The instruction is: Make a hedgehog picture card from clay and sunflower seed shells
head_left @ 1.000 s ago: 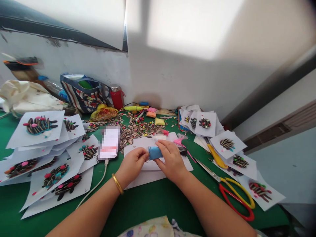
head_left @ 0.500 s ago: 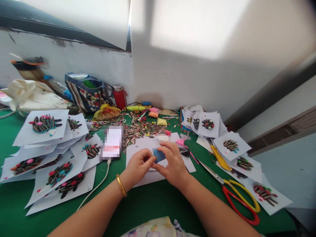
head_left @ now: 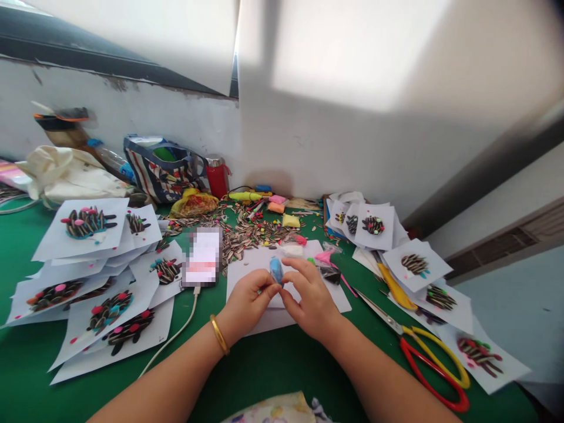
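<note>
A small blue packet, which looks like wrapped modelling clay, stands upright between my hands over white paper. My left hand pinches its lower end between thumb and forefinger. My right hand grips the same end from the other side with thumb and forefinger, its other fingers raised and curved. Behind the hands lie a white packet and a pink clay piece. A dark packet sits just right of my right hand.
Scissors with red and yellow handles lie at the right, beside a yellow-handled cutter. Cards with seed pictures pile up on both sides. Loose sunflower seeds cover the back middle. A phone with a cable lies left.
The blue packet has turned from a broad flat face to a narrower upright shape. Both hands stay close together, fingers shifted slightly around it. The whole view has shifted a little.
</note>
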Demonstrator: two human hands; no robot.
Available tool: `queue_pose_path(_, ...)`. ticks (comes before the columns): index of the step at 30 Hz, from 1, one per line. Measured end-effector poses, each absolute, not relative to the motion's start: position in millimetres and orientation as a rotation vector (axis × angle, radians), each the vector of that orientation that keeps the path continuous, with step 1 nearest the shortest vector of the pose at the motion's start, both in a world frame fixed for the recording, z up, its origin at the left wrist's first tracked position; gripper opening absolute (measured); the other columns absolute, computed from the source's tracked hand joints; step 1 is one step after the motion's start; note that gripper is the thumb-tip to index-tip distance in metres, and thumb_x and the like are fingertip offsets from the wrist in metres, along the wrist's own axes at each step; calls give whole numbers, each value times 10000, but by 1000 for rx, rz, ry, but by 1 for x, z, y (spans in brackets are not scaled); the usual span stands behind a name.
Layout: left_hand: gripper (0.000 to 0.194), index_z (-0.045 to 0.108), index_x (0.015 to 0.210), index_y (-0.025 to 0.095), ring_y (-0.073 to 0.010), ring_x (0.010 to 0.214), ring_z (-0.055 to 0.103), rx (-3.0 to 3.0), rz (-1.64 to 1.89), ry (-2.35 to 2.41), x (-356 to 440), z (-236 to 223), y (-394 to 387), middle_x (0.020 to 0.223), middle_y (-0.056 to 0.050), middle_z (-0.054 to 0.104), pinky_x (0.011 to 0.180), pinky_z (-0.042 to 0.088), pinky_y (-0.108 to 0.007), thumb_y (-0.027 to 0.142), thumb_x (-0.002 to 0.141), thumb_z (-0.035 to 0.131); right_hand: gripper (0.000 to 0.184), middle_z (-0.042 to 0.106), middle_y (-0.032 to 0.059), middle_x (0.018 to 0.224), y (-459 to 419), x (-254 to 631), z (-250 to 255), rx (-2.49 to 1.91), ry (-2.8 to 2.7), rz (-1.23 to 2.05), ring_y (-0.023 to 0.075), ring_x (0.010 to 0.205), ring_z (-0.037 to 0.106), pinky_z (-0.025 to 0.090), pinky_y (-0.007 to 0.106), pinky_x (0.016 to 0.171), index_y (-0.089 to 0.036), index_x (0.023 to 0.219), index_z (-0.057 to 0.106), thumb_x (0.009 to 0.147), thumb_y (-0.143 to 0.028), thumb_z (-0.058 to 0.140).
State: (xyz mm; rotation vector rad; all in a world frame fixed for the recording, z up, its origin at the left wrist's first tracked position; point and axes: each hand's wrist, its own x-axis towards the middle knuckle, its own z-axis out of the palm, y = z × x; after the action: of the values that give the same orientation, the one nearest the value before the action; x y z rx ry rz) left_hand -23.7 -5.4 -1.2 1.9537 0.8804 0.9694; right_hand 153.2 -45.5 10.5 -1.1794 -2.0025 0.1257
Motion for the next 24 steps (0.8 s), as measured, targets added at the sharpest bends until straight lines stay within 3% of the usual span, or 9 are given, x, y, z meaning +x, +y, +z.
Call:
queue_pose_path(7, 243, 526, 712, 188, -149, 703, 500, 2188, 915, 935, -23, -1, -10, 730, -2, 560, 663, 384, -267, 316, 919, 522, 149, 559, 121, 1273, -47, 151, 3, -1221, -2094, 109, 258, 1155, 534, 468, 426, 976, -198, 907, 574, 778, -128, 554)
queue_pose_path(24, 253, 537, 745, 198, -176, 752, 532, 2299, 821, 971, -24, 0, -11, 775, -31, 586, 689, 395, -294, 332, 946, 461, 207, 572, 103, 1244, -44, 149, -1, -1207, -2042, 209, 244, 1150, 544, 472, 409, 996, -209, 905, 589, 731, -102, 555)
